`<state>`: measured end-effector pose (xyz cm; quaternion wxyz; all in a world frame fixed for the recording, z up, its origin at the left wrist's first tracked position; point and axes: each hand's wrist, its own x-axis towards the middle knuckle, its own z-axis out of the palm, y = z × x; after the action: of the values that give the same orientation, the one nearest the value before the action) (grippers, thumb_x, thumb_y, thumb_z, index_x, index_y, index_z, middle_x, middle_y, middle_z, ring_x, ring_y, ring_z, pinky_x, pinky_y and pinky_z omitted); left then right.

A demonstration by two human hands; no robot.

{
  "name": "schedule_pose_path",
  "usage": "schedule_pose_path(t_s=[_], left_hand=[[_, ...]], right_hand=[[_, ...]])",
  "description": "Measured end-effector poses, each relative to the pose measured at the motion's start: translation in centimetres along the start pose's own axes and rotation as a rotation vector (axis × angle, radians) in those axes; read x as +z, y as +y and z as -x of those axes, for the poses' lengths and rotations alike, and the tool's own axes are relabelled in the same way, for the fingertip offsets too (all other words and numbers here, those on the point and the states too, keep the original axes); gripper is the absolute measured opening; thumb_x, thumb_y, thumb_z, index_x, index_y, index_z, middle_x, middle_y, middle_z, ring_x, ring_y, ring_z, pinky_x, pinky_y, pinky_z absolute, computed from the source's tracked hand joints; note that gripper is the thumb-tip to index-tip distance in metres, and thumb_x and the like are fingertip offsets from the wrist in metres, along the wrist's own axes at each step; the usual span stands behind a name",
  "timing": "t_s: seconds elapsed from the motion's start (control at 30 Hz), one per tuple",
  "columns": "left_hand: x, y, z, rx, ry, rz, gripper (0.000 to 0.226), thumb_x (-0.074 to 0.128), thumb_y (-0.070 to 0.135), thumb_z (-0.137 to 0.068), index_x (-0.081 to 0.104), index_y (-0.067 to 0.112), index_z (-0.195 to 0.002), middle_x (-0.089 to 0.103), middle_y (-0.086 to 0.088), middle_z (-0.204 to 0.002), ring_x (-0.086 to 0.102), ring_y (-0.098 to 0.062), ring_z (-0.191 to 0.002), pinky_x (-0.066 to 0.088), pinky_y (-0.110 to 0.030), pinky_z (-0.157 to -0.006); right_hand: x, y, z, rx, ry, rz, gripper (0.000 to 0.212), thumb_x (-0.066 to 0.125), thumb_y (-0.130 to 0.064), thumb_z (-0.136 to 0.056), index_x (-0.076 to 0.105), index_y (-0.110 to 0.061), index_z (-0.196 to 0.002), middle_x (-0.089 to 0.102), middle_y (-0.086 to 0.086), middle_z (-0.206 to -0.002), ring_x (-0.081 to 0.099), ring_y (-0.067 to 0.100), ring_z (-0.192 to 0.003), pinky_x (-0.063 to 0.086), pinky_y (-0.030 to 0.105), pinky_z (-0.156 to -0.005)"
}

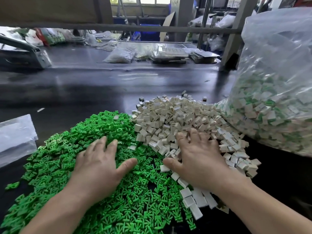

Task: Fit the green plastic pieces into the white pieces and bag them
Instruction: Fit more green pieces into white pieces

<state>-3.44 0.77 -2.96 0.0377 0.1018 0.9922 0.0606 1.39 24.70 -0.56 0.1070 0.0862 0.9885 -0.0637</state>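
Note:
A wide heap of small green plastic pieces (pixel 70 142) covers the near left of the dark table. Beside it on the right lies a heap of white square pieces (pixel 170 115). My left hand (pixel 99 164) rests flat on the green heap, palm down with fingers spread. On the near edge of the white heap, my right hand (pixel 199 157) lies palm down with its fingertips among the white pieces. Neither hand visibly holds a piece. A big clear plastic bag (pixel 276 85) full of joined white-and-green pieces stands at the right, touching the white heap.
A flat clear bag (pixel 16 137) lies at the left edge of the dark table (pixel 84 92). Small filled bags (pixel 119 55) and trays (pixel 170 54) sit at the far side. A grey machine (pixel 22 54) stands far left. A metal post (pixel 234 34) rises behind the big bag.

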Motion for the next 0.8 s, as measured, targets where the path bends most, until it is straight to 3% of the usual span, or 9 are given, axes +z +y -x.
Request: schedule_pose_path(t_s=[0.13,0.27,0.4,0.53,0.6,0.7,0.8], left_hand=[[0.0,0.3,0.4,0.207,0.089,0.1,0.084,0.026,0.077,-0.083,0.02,0.031,-0.153,0.021,0.01,-0.159,0.016,-0.011,-0.146,0.009,-0.03,-0.115],[-0.4,0.4,0.7,0.36,0.232,0.251,0.049,0.065,0.035,-0.089,0.053,0.031,-0.137,0.052,0.016,-0.138,0.041,0.003,-0.124,0.016,-0.008,-0.104],[-0.9,0.8,0.7,0.392,0.276,0.38,0.038,0.069,0.018,-0.087,0.065,0.035,-0.121,0.06,0.025,-0.118,0.052,0.012,-0.104,0.029,0.002,-0.093],[-1.5,1.0,1.0,0.379,0.349,0.515,0.029,0.07,0.016,-0.087,0.07,0.035,-0.109,0.064,0.032,-0.098,0.058,0.016,-0.093,0.041,0.002,-0.08],[-1.8,1.1,1.4,0.351,0.345,0.632,0.03,0.067,0.019,-0.087,0.067,0.042,-0.108,0.066,0.033,-0.091,0.061,0.015,-0.091,0.046,-0.001,-0.076],[-1.9,1.4,1.7,0.33,0.274,0.713,0.035,0.066,0.018,-0.087,0.063,0.048,-0.105,0.064,0.036,-0.101,0.063,0.011,-0.091,0.048,-0.003,-0.073],[-1.6,1.5,1.9,0.325,0.213,0.692,0.042,0.066,0.007,-0.087,0.065,0.042,-0.109,0.061,0.036,-0.106,0.061,0.011,-0.095,0.045,-0.001,-0.073]], right_hand=[[-0.6,-1.3,0.6,-0.074,0.067,-0.01,0.084,0.041,-0.069,-0.094,0.002,-0.031,-0.158,0.004,0.009,-0.166,0.0,0.035,-0.152,-0.004,0.056,-0.119],[-1.1,-2.5,0.8,-0.176,0.171,-0.024,0.062,0.055,-0.049,-0.096,0.032,-0.027,-0.149,0.032,0.01,-0.151,0.027,0.029,-0.139,0.022,0.049,-0.116],[-0.9,-3.0,0.5,-0.261,0.235,-0.091,0.039,0.06,-0.032,-0.097,0.056,-0.023,-0.135,0.047,0.007,-0.139,0.04,0.024,-0.126,0.036,0.043,-0.109],[-0.1,-2.2,0.2,-0.307,0.282,-0.147,0.032,0.066,-0.043,-0.093,0.07,-0.02,-0.115,0.053,0.004,-0.132,0.048,0.021,-0.121,0.04,0.036,-0.108],[0.2,-1.5,0.0,-0.344,0.311,-0.19,0.026,0.067,-0.043,-0.092,0.073,-0.019,-0.098,0.057,0.004,-0.124,0.054,0.016,-0.107,0.046,0.03,-0.101],[0.5,-0.8,-0.1,-0.4,0.331,-0.194,0.02,0.064,-0.04,-0.095,0.068,-0.022,-0.087,0.055,-0.007,-0.099,0.052,0.011,-0.091,0.048,0.023,-0.083],[0.8,-0.7,-0.1,-0.433,0.334,-0.242,0.015,0.063,-0.033,-0.097,0.067,-0.021,-0.088,0.053,-0.008,-0.096,0.053,0.01,-0.088,0.045,0.023,-0.075]])
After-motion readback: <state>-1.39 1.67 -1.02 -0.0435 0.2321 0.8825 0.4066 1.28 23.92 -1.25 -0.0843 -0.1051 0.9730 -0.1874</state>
